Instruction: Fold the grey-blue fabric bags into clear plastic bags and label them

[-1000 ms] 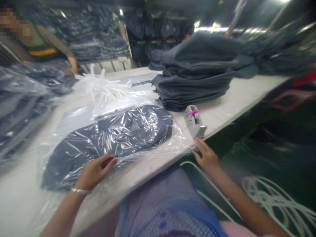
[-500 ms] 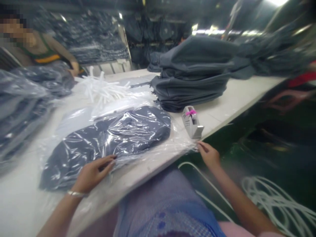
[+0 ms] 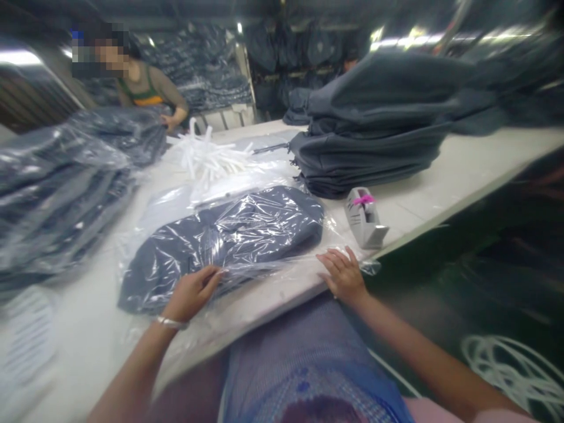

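Observation:
A dark blue folded garment inside a clear plastic bag [image 3: 229,241] lies on the white table [image 3: 440,194] in front of me. My left hand [image 3: 194,292] rests on the bag's near edge, fingers flat and pressing the plastic down. My right hand [image 3: 342,275] lies on the bag's loose open end at the table's front edge, fingers stretched out and spread over the plastic. A grey tape dispenser [image 3: 365,217] with a pink roll stands just beyond my right hand.
A stack of folded dark garments [image 3: 374,141] sits at the back right. Bagged garments [image 3: 57,188] pile up on the left. White plastic strips [image 3: 211,155] lie behind the bag. Another person [image 3: 145,88] works at the far left. White cord [image 3: 511,370] lies on the floor.
My right hand has moved left along the table edge, from beside the tape dispenser onto the bag's open end, and flattened. My left hand stays on the bag. The view shifted left.

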Motion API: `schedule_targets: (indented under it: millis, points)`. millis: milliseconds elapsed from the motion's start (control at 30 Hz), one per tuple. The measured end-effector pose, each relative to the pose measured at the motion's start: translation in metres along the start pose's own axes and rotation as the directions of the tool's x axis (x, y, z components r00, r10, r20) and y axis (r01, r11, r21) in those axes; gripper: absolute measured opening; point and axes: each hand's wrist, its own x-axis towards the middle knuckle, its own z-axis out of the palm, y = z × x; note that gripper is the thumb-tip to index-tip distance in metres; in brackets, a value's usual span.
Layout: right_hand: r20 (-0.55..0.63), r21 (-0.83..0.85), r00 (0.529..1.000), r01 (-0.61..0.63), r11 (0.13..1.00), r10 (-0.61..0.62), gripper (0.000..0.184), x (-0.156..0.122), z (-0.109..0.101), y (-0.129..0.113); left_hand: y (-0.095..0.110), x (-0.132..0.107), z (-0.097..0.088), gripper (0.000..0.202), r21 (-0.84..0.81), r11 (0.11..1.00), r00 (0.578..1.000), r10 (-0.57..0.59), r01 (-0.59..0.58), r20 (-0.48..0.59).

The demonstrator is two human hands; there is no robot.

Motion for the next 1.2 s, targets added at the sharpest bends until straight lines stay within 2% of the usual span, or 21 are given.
schedule_targets:
  millis: [67, 167, 233, 333, 433, 500, 567, 633, 733, 867, 967, 1067, 1133, 1200]
  points:
    - [-0.001, 0.025, 1.0, 0.025, 0.999, -0.025, 0.037, 0.001, -0.005, 0.016, -0.001, -0.001, 0.001, 0.042, -0.01, 1.0, 1.0, 0.003, -0.003, -0.003]
    - [0.001, 0.05, 0.995, 0.104, 0.993, -0.104, 0.033, 0.009, -0.022, 0.037, -0.001, -0.002, 0.002, 0.041, -0.023, 1.0, 1.0, -0.001, 0.002, 0.002]
    - [-0.031, 0.055, 0.99, 0.142, 0.988, -0.14, 0.029, 0.024, -0.029, 0.047, 0.0, -0.003, 0.002, 0.04, -0.023, 1.0, 1.0, -0.011, 0.011, 0.014]
    - [-0.053, 0.081, 0.986, 0.162, 0.984, -0.158, 0.024, 0.061, -0.031, 0.058, 0.0, -0.003, 0.002, 0.039, -0.027, 0.999, 0.999, -0.032, 0.032, 0.027]
    - [0.016, 0.14, 0.982, 0.185, 0.973, -0.189, 0.023, 0.106, -0.026, 0.066, -0.001, -0.002, 0.003, 0.038, -0.059, 0.997, 0.999, -0.038, 0.04, 0.021]
    - [0.079, 0.175, 0.96, 0.251, 0.952, -0.268, 0.023, 0.129, -0.023, 0.072, -0.003, -0.002, 0.003, 0.037, -0.075, 0.996, 0.999, -0.038, 0.04, 0.027]
    - [0.159, 0.197, 0.921, 0.324, 0.925, -0.356, 0.025, 0.141, -0.02, 0.08, -0.006, -0.003, 0.005, 0.038, -0.093, 0.995, 0.999, -0.04, 0.042, 0.03]
    - [0.253, 0.202, 0.883, 0.351, 0.915, -0.395, 0.028, 0.142, -0.016, 0.087, -0.009, -0.006, 0.009, 0.039, -0.121, 0.991, 0.999, -0.048, 0.048, 0.003]
    - [0.342, 0.175, 0.88, 0.285, 0.942, -0.329, 0.029, 0.132, -0.011, 0.094, -0.013, -0.013, 0.016, 0.042, -0.148, 0.988, 0.996, -0.049, 0.037, -0.079]
    - [0.412, 0.038, 0.9, 0.143, 0.989, -0.146, 0.025, 0.137, -0.009, 0.089, -0.011, -0.018, 0.019, 0.038, -0.141, 0.989, 0.988, -0.063, 0.043, -0.14]
    - [0.476, -0.01, 0.874, 0.115, 0.993, -0.097, 0.029, 0.163, -0.009, 0.081, -0.006, -0.012, 0.012, 0.037, -0.152, 0.985, 0.988, -0.102, 0.084, -0.113]
    - [0.578, -0.034, 0.814, 0.099, 0.995, -0.061, 0.033, 0.191, -0.002, 0.071, -0.002, 0.001, 0.001, 0.041, -0.192, 0.976, 0.992, -0.114, 0.101, -0.056]
    - [0.626, -0.088, 0.78, 0.079, 0.993, -0.007, 0.031, 0.199, 0.009, 0.065, 0.002, 0.009, -0.006, 0.044, -0.199, 0.973, 0.993, -0.12, 0.115, -0.013]
    - [0.632, -0.129, 0.774, 0.067, 0.989, 0.03, 0.03, 0.199, 0.022, 0.061, 0.009, 0.012, -0.012, 0.045, -0.184, 0.978, 0.995, -0.1, 0.1, 0.011]
